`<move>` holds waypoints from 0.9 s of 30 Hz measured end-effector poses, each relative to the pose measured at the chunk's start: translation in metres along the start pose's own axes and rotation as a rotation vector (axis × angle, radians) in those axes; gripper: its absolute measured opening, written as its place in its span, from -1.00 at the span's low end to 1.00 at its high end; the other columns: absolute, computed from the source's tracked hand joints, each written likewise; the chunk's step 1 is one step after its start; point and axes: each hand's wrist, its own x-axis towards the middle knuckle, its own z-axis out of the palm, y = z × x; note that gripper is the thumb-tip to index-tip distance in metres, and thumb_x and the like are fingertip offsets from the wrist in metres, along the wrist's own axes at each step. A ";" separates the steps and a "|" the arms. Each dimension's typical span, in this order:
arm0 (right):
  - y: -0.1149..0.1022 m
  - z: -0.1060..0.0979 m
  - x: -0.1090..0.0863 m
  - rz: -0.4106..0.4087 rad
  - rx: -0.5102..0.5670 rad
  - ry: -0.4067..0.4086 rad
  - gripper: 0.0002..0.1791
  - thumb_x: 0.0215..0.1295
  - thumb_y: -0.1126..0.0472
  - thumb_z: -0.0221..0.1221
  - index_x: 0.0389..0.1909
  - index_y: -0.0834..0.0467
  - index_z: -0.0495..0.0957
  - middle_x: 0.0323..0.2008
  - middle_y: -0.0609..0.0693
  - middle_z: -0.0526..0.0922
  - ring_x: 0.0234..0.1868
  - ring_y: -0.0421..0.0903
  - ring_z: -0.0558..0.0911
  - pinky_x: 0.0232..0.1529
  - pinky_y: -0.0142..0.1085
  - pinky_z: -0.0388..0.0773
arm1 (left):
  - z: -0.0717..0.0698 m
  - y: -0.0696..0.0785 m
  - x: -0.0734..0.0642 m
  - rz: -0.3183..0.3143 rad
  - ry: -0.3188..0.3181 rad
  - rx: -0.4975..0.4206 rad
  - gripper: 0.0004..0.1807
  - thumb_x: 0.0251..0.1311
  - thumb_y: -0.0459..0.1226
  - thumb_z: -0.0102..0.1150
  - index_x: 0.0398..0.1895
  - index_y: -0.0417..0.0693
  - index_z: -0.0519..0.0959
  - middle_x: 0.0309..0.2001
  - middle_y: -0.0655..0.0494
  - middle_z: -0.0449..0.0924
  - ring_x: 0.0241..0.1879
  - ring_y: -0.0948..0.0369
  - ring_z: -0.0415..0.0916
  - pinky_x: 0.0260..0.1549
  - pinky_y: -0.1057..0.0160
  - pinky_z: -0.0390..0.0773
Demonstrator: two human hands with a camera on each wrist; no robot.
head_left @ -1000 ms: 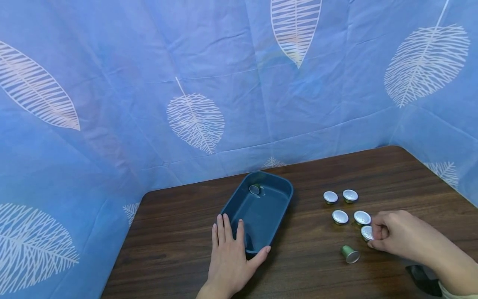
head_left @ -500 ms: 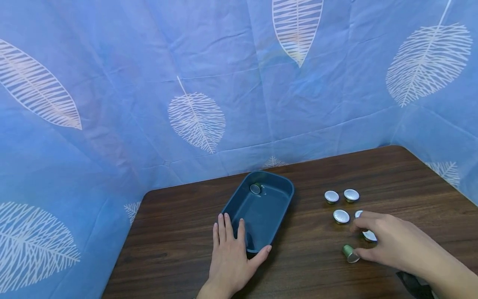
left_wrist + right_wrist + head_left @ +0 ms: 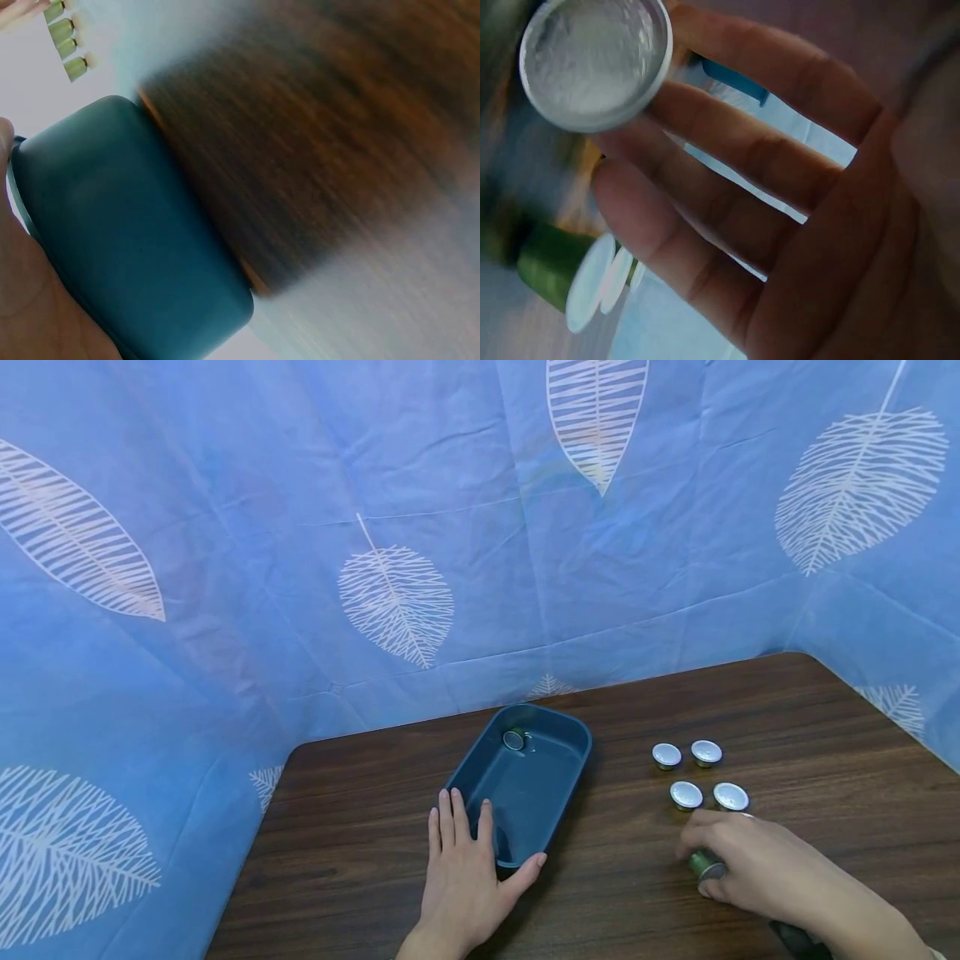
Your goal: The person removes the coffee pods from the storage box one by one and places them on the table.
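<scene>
My right hand [image 3: 757,864] has its fingers and thumb around a green coffee capsule [image 3: 705,865] that lies on its side. In the right wrist view, the fingers [image 3: 735,127] curve against this capsule's silvery lid end [image 3: 596,67]. Several other green capsules stand lid up just beyond, the nearest whole one [image 3: 731,797] right behind the knuckles; another is mostly covered by the hand. On the near left rim of a dark blue tray [image 3: 517,802], my left hand [image 3: 461,889] rests with straight, spread fingers. One capsule [image 3: 513,740] lies at the tray's far end.
Brown wood table [image 3: 360,827] lies under everything, and its far edge meets a blue curtain [image 3: 480,577] with white leaf prints. Between tray and standing capsules is a strip of bare wood. The left wrist view shows the tray's outer side wall [image 3: 127,225].
My right hand has moved left and toward me, from the rightmost standing capsule to the lying one, and its fingers have closed around it. The left hand and tray have stayed put.
</scene>
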 end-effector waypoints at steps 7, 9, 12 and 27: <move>0.003 0.004 0.003 -0.094 0.022 0.062 -0.73 0.10 0.14 0.61 -0.24 -0.20 0.75 -0.19 -0.35 0.68 -0.29 -0.41 0.61 -0.36 -0.33 0.58 | 0.001 0.000 0.000 0.001 0.007 0.011 0.23 0.20 0.66 -0.12 0.65 -0.04 0.34 0.72 -0.35 0.01 0.74 -0.29 -0.12 0.65 -0.34 0.03; 0.003 0.005 0.003 -0.120 0.033 0.080 -0.78 0.15 0.11 0.58 -0.25 -0.16 0.74 -0.22 -0.34 0.68 -0.30 -0.42 0.62 -0.37 -0.34 0.58 | 0.000 0.001 0.000 -0.001 0.004 0.010 0.23 0.20 0.66 -0.13 0.65 -0.04 0.33 0.72 -0.35 0.00 0.74 -0.29 -0.13 0.66 -0.33 0.02; 0.002 0.007 0.003 -0.138 0.042 0.112 -0.84 0.23 0.08 0.54 -0.26 -0.18 0.74 -0.26 -0.38 0.66 -0.34 -0.48 0.57 -0.39 -0.36 0.56 | 0.001 0.001 0.000 0.000 0.002 0.006 0.23 0.20 0.66 -0.13 0.65 -0.05 0.33 0.72 -0.35 0.00 0.74 -0.29 -0.13 0.66 -0.34 0.02; -0.002 0.012 0.008 -0.033 -0.009 0.177 -0.86 0.43 0.13 0.38 -0.26 -0.25 0.70 -0.30 -0.45 0.66 -0.36 -0.50 0.49 -0.38 -0.32 0.51 | 0.000 0.000 -0.001 0.009 0.005 -0.010 0.22 0.22 0.64 -0.10 0.64 -0.06 0.34 0.72 -0.35 -0.01 0.74 -0.30 -0.13 0.65 -0.35 0.02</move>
